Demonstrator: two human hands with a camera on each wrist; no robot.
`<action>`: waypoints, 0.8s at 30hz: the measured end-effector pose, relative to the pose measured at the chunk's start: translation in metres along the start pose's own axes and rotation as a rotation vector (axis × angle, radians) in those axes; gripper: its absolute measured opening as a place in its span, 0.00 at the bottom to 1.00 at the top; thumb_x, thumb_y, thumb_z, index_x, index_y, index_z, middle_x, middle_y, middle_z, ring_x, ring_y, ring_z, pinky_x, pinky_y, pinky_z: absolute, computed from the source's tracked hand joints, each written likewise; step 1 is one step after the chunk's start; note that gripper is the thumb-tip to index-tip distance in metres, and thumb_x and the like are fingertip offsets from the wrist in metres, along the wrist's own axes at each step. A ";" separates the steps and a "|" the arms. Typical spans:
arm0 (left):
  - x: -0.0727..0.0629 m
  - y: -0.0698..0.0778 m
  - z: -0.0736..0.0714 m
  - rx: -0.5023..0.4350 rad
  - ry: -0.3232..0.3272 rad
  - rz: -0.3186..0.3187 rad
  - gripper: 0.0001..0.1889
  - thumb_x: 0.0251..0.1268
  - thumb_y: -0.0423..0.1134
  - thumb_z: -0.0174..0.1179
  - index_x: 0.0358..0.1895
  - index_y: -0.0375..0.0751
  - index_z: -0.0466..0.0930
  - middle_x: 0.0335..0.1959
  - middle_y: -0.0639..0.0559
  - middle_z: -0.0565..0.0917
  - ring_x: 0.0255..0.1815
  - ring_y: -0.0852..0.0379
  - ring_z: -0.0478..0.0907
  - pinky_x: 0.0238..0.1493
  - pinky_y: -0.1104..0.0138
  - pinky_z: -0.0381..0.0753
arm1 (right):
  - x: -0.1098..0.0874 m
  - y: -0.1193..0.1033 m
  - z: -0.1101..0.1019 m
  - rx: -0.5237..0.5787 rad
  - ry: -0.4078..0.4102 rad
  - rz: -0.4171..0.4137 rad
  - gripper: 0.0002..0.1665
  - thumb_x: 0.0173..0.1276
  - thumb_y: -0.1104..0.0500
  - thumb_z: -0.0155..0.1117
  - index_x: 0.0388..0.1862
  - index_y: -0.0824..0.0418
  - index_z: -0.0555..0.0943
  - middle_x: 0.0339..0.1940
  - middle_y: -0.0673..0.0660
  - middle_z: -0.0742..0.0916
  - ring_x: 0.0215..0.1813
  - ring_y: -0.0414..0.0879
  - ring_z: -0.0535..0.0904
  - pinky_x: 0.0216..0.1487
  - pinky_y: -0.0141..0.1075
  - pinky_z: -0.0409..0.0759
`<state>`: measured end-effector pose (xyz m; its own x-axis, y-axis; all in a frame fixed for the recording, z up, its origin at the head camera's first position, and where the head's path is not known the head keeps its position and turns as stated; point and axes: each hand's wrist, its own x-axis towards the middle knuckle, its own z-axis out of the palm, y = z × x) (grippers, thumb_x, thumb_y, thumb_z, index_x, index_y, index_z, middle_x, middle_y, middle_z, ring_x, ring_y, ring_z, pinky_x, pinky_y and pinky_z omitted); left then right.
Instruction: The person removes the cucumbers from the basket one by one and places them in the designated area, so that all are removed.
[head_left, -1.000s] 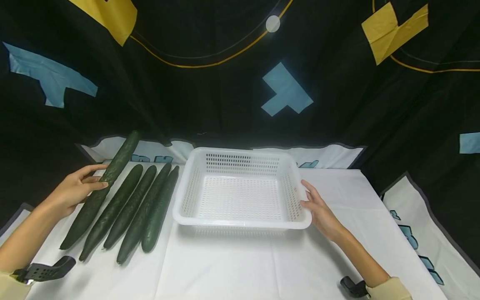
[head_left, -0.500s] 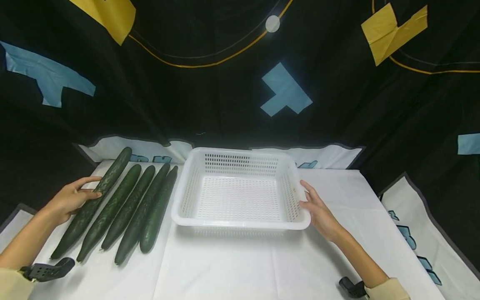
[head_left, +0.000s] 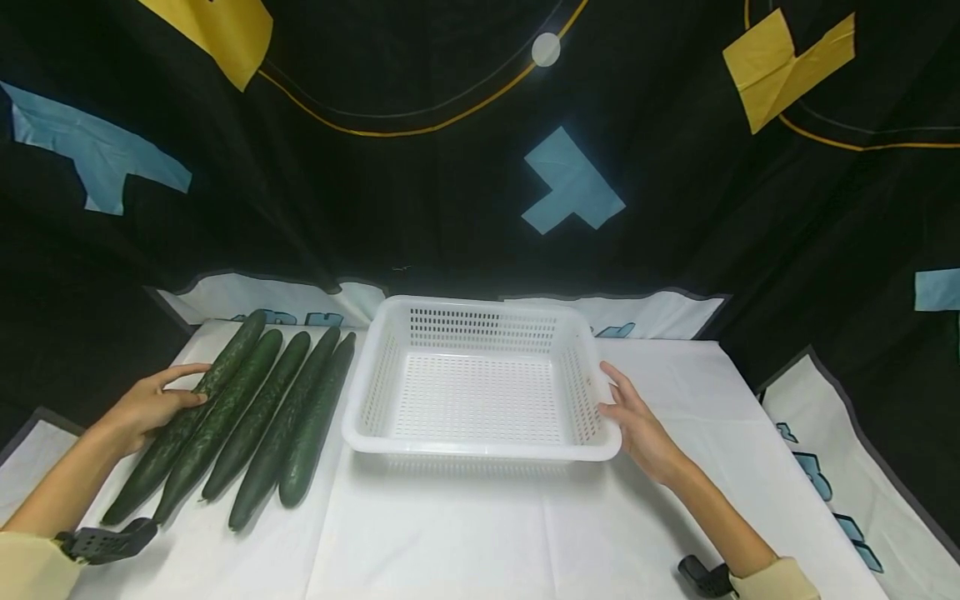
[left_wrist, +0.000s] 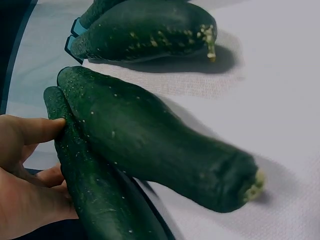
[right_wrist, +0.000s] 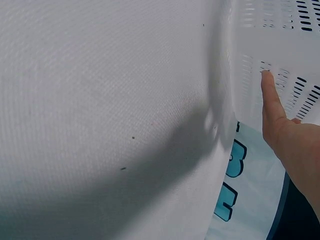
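Observation:
My left hand (head_left: 146, 410) grips the leftmost dark green cucumber (head_left: 160, 456), its thumb on the near side. In the left wrist view, this cucumber (left_wrist: 102, 200) lies right alongside a neighbouring cucumber (left_wrist: 145, 135), whose stem end points away. Several long cucumbers lie slanted in a row on the white cloth. At the right, a white perforated plastic basket (head_left: 480, 450) holds nothing. My right hand (head_left: 643, 427) rests with extended fingers against the basket's right wall, also visible in the right wrist view, where a straight finger (right_wrist: 270, 95) touches the slotted side.
White cloth (head_left: 450, 533) covers the table. Behind it hangs a black curtain (head_left: 405, 217) with blue and yellow patches. A raised white cloth flap (head_left: 832, 450) with blue lettering borders the right edge.
My left hand has lowered the leftmost cucumber to the cloth, moving it toward me and then in against its neighbour. The right hand and basket have stayed put.

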<state>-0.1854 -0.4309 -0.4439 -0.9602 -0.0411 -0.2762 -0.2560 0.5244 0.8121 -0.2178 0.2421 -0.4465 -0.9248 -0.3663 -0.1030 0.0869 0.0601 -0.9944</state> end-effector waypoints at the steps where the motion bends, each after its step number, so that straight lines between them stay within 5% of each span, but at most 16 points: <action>1: 0.000 0.000 0.000 -0.001 -0.004 -0.005 0.33 0.77 0.35 0.49 0.76 0.28 0.44 0.64 0.16 0.57 0.49 0.40 0.75 0.39 0.56 0.81 | 0.000 0.000 0.000 0.001 0.000 0.000 0.43 0.78 0.58 0.48 0.83 0.48 0.38 0.82 0.58 0.49 0.76 0.61 0.57 0.59 0.40 0.72; 10: 0.001 -0.003 0.000 0.027 -0.023 -0.010 0.33 0.77 0.36 0.51 0.75 0.27 0.45 0.64 0.15 0.58 0.47 0.44 0.76 0.39 0.57 0.81 | 0.001 0.001 0.001 -0.006 0.003 0.005 0.43 0.78 0.57 0.48 0.83 0.48 0.39 0.83 0.57 0.48 0.76 0.60 0.57 0.60 0.41 0.72; 17: 0.002 -0.002 0.002 0.160 -0.004 0.046 0.33 0.77 0.39 0.52 0.73 0.24 0.49 0.61 0.14 0.65 0.52 0.31 0.75 0.42 0.53 0.79 | 0.004 0.000 -0.001 0.000 -0.004 -0.003 0.44 0.78 0.58 0.48 0.83 0.48 0.38 0.82 0.58 0.49 0.76 0.61 0.57 0.60 0.42 0.71; 24: 0.001 -0.003 0.006 0.176 0.009 0.063 0.33 0.80 0.42 0.49 0.74 0.24 0.48 0.62 0.13 0.63 0.57 0.22 0.69 0.46 0.42 0.76 | 0.005 0.001 -0.002 -0.003 -0.008 -0.004 0.44 0.78 0.58 0.48 0.83 0.48 0.38 0.82 0.58 0.50 0.76 0.62 0.57 0.60 0.42 0.71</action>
<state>-0.1849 -0.4276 -0.4495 -0.9748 -0.0108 -0.2227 -0.1730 0.6668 0.7249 -0.2229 0.2423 -0.4476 -0.9221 -0.3741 -0.0990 0.0821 0.0609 -0.9948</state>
